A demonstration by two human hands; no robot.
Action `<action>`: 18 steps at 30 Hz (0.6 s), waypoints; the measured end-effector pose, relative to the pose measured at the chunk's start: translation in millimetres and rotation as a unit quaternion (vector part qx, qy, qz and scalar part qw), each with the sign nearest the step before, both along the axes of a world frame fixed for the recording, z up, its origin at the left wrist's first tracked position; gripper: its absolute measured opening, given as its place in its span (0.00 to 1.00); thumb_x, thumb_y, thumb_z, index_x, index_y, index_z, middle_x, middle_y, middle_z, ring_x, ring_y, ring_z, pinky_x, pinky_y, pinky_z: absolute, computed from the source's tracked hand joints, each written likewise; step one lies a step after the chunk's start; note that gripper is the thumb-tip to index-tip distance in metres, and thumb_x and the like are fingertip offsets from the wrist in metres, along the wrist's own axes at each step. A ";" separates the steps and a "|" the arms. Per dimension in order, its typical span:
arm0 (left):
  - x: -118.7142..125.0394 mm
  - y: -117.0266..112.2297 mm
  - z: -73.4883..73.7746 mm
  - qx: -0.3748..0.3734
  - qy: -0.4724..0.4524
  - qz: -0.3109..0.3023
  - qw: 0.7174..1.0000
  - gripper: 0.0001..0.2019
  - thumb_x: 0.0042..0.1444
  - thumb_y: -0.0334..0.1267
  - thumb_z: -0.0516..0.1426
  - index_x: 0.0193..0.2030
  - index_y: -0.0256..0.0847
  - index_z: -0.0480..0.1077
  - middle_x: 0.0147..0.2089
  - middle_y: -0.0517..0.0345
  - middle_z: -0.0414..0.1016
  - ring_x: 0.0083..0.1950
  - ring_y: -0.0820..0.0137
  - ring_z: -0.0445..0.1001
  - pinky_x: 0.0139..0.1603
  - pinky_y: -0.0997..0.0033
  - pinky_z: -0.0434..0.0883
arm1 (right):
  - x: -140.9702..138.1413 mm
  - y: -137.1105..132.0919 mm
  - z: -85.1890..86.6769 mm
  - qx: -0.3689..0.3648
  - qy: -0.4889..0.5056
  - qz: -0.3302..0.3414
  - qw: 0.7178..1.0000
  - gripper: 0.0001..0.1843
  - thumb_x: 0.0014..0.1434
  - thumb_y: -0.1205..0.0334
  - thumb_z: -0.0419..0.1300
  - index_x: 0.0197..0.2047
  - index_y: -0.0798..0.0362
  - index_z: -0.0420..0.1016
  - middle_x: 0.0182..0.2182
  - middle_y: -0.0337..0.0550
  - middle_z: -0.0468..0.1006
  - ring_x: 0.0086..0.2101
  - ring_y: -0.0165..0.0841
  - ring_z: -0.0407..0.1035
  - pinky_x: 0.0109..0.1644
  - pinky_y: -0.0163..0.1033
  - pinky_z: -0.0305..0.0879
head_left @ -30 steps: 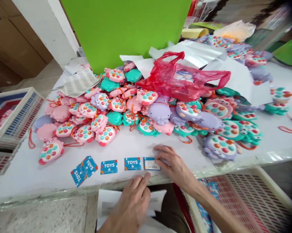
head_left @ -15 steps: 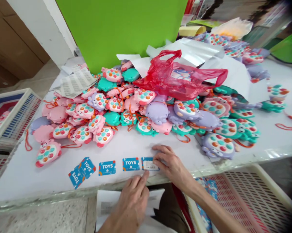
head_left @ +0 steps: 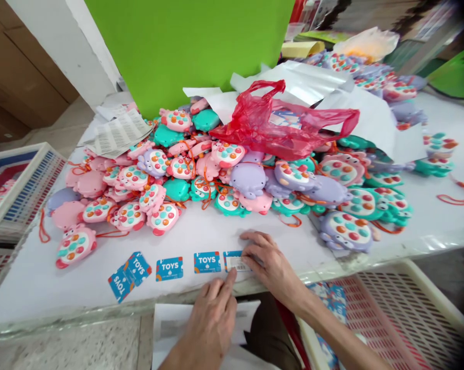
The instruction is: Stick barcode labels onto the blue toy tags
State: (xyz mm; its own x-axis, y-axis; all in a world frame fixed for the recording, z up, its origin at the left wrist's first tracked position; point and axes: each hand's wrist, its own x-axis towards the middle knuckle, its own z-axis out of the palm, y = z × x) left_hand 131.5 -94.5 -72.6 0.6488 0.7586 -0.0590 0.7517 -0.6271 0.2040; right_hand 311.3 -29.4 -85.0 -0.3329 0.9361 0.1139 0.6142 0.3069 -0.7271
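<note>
We see only a small change: the index fingertip of our left hand [head_left: 212, 318], which was just short of the blue card [head_left: 232, 254] a second ago, now seems to reach the lower edge of its white label [head_left: 237, 264]. Our right hand [head_left: 272, 267] stays at the card's right end. We take this as pressing the label flat, though we cannot tell whether it sticks yet.

Our hands are apart: the left has its fingers stretched out, gripping nothing we can see; the right has its fingers spread, and we cannot tell whether it pinches the card.

The card lies flat near the front edge of the tabletop [head_left: 201, 231], just beside a "TOYS" card [head_left: 207, 262]. Its label bears a barcode, partly covered.
</note>
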 end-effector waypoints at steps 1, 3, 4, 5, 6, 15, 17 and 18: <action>0.2 0.0 -0.1 0.000 0.004 -0.001 1.000 0.13 0.46 0.19 0.50 0.36 0.33 0.71 0.62 0.46 0.62 0.45 0.60 0.67 0.43 0.62 0.69 | -0.1 -0.2 0.2 0.001 -0.001 -0.001 1.000 0.09 0.58 0.71 0.54 0.29 0.53 0.72 0.45 0.49 0.70 0.48 0.42 0.61 0.50 0.50 0.62; 0.1 0.2 -0.7 -0.001 0.009 -0.007 1.000 0.13 0.47 0.20 0.51 0.36 0.33 0.71 0.62 0.46 0.62 0.45 0.60 0.67 0.44 0.62 0.69 | -0.3 -0.2 1.1 0.003 -0.003 0.000 1.000 0.09 0.58 0.71 0.54 0.29 0.53 0.72 0.45 0.50 0.71 0.48 0.42 0.61 0.50 0.51 0.62; -0.3 0.3 -1.0 -0.004 0.010 -0.009 1.000 0.13 0.47 0.20 0.51 0.37 0.33 0.71 0.62 0.46 0.62 0.45 0.59 0.67 0.44 0.62 0.69 | -0.1 0.2 1.7 0.004 -0.004 0.001 1.000 0.09 0.58 0.71 0.54 0.29 0.53 0.72 0.45 0.50 0.71 0.48 0.42 0.61 0.49 0.51 0.63; -0.8 0.5 -1.3 -0.005 0.009 -0.011 1.000 0.12 0.48 0.21 0.51 0.37 0.33 0.72 0.62 0.46 0.62 0.45 0.59 0.67 0.44 0.62 0.69 | 0.2 0.8 2.2 0.004 -0.005 0.002 1.000 0.09 0.58 0.71 0.55 0.29 0.53 0.73 0.45 0.50 0.71 0.47 0.42 0.61 0.49 0.50 0.63; -1.4 0.8 -1.4 -0.007 0.009 -0.013 1.000 0.12 0.48 0.22 0.51 0.37 0.32 0.72 0.62 0.45 0.62 0.45 0.60 0.67 0.44 0.62 0.69 | 0.9 1.7 2.7 0.004 -0.005 0.005 1.000 0.09 0.58 0.70 0.55 0.29 0.52 0.73 0.45 0.50 0.71 0.47 0.42 0.62 0.49 0.50 0.63; -3.0 1.8 1.1 -0.034 -0.006 -0.012 0.999 0.11 0.46 0.22 0.52 0.35 0.32 0.71 0.63 0.43 0.60 0.45 0.59 0.67 0.45 0.61 0.68 | 10.6 7.0 -0.3 0.016 -0.006 -0.009 1.000 0.16 0.61 0.61 0.53 0.51 0.53 0.68 0.47 0.51 0.71 0.47 0.41 0.65 0.50 0.47 0.65; -2.9 1.7 2.1 -0.048 -0.005 -0.005 0.999 0.11 0.46 0.22 0.52 0.35 0.32 0.71 0.64 0.44 0.59 0.46 0.59 0.67 0.45 0.60 0.68 | 8.1 2.1 -2.9 0.033 -0.037 -0.018 0.999 0.22 0.60 0.56 0.55 0.56 0.53 0.63 0.50 0.53 0.68 0.49 0.44 0.63 0.51 0.49 0.63; -2.9 1.7 2.2 -0.053 -0.003 -0.002 0.999 0.11 0.47 0.22 0.51 0.35 0.33 0.71 0.64 0.44 0.59 0.47 0.58 0.67 0.45 0.60 0.68 | 6.8 -0.3 -4.7 0.044 -0.062 -0.025 0.997 0.25 0.59 0.54 0.56 0.58 0.54 0.62 0.52 0.53 0.67 0.50 0.45 0.61 0.51 0.50 0.62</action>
